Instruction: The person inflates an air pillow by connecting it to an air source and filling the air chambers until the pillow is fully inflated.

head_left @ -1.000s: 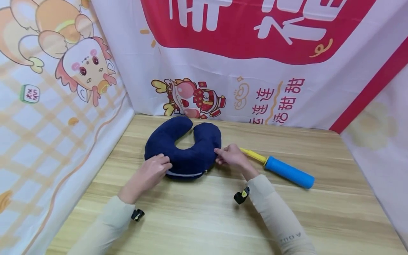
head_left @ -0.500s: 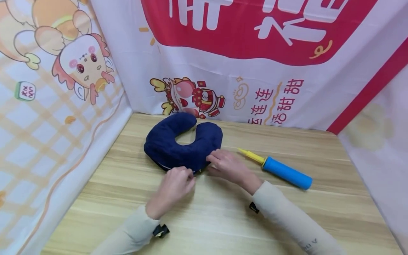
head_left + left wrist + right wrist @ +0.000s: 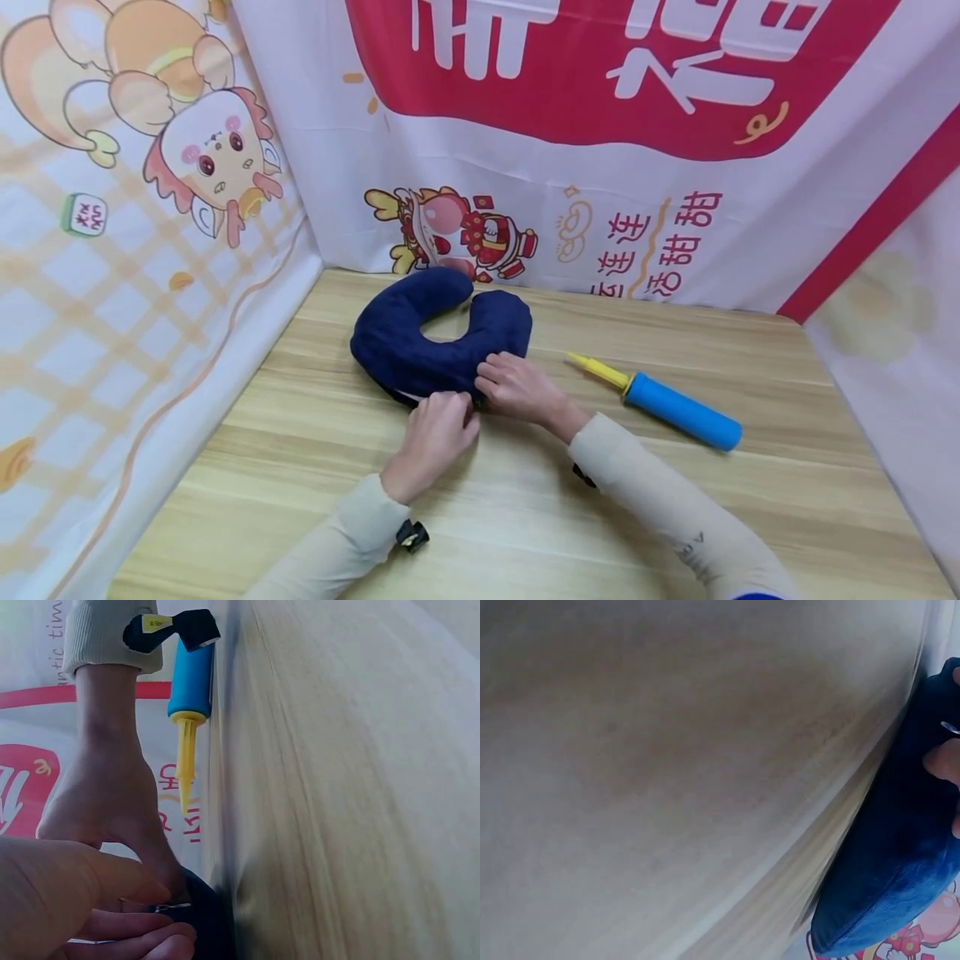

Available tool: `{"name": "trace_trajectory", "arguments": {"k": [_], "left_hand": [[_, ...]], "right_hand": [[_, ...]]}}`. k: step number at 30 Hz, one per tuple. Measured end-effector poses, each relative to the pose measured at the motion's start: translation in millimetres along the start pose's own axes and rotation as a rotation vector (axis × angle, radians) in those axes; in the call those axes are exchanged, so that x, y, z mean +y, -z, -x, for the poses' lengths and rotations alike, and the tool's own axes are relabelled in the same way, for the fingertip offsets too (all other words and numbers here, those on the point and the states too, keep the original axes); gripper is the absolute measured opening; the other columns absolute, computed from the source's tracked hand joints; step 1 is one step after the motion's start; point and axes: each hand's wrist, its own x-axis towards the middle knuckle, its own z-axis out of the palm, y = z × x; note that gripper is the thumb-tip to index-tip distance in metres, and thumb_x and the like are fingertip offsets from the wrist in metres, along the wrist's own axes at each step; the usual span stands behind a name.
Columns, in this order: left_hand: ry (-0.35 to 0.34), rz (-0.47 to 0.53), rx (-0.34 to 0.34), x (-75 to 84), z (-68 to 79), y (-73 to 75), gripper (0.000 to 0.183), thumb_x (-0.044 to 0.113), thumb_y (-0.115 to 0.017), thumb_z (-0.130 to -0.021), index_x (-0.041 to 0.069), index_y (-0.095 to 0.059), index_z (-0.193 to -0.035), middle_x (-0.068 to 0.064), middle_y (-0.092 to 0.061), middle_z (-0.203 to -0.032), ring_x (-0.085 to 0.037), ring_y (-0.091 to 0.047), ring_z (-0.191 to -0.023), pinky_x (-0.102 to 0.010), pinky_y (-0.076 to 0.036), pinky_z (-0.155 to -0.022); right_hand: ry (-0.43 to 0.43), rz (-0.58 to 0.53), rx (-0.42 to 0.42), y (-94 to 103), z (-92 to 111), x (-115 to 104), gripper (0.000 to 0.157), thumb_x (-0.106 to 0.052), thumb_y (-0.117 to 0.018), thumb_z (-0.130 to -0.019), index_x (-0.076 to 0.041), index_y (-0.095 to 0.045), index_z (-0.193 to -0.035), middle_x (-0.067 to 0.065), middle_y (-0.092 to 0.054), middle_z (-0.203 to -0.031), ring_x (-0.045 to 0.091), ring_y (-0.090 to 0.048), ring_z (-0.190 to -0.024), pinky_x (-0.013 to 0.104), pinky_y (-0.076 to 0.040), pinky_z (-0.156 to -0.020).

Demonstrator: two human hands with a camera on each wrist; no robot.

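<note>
A navy U-shaped neck pillow (image 3: 393,337) lies on the table, its opening toward the back. Along its front edge runs a zipper, and a pale strip (image 3: 407,396) shows there. My left hand (image 3: 438,433) is at this front edge; in the left wrist view its thumb and fingers pinch at the small metal zipper pull (image 3: 174,906). Right beside it, my right hand (image 3: 521,390) grips the pillow's front right edge with curled fingers. The right wrist view catches the pillow's side (image 3: 900,847) and only some fingertips (image 3: 945,761).
A blue hand pump (image 3: 684,412) with a yellow nozzle (image 3: 597,369) lies on the wood-grain table (image 3: 525,517), right of the pillow. Printed cloth walls (image 3: 645,183) stand at the back and both sides. Each sleeve carries a small black wrist camera (image 3: 412,535).
My left hand has moved right along the pillow's front edge to the zipper's right end. The right hand has shifted inward and down from the pillow's right side. The pillow has turned slightly.
</note>
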Motion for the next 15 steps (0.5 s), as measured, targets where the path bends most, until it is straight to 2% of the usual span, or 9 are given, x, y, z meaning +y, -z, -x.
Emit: {"name": "trace_trajectory", "arguments": {"k": [3,7,11,15], "left_hand": [[-0.037,-0.025,0.076,0.5,-0.5,0.3,0.032,0.018,-0.082,-0.088,0.018,-0.058,-0.067,0.002,-0.056,-0.065,-0.024,-0.063,-0.060,-0.035,-0.048,-0.050],[-0.122,-0.088,0.212,1.7,-3.9,2.7,0.022,0.021,-0.084,-0.089,0.011,-0.067,-0.078,-0.002,-0.063,-0.072,-0.024,-0.064,-0.066,-0.037,-0.053,-0.058],[-0.195,-0.136,0.339,4.2,-10.9,8.7,0.025,0.024,-0.087,-0.087,0.006,-0.070,-0.087,-0.006,-0.067,-0.080,-0.026,-0.065,-0.074,-0.038,-0.056,-0.068],[-0.234,-0.154,0.438,7.6,-20.0,17.9,0.029,0.027,-0.089,-0.087,0.004,-0.071,-0.091,-0.007,-0.068,-0.083,-0.026,-0.066,-0.077,-0.037,-0.056,-0.072]], "right_hand": [[-0.015,-0.057,0.036,3.6,-2,4,0.016,-0.015,-0.081,-0.086,-0.011,-0.066,-0.081,0.000,-0.061,-0.081,0.021,-0.057,-0.077,0.031,-0.047,-0.070],[-0.087,-0.152,0.085,17.0,-5,11,0.017,-0.011,-0.087,-0.083,-0.007,-0.070,-0.084,0.002,-0.063,-0.082,0.022,-0.058,-0.078,0.032,-0.050,-0.071],[-0.157,-0.183,0.112,36.4,-10,19,0.015,-0.011,-0.088,-0.084,-0.006,-0.074,-0.090,0.003,-0.068,-0.087,0.021,-0.061,-0.081,0.033,-0.053,-0.074],[-0.209,-0.191,0.134,55.6,-17,23,0.012,-0.011,-0.086,-0.086,-0.007,-0.076,-0.090,0.002,-0.070,-0.088,0.020,-0.064,-0.082,0.033,-0.055,-0.076]]}}
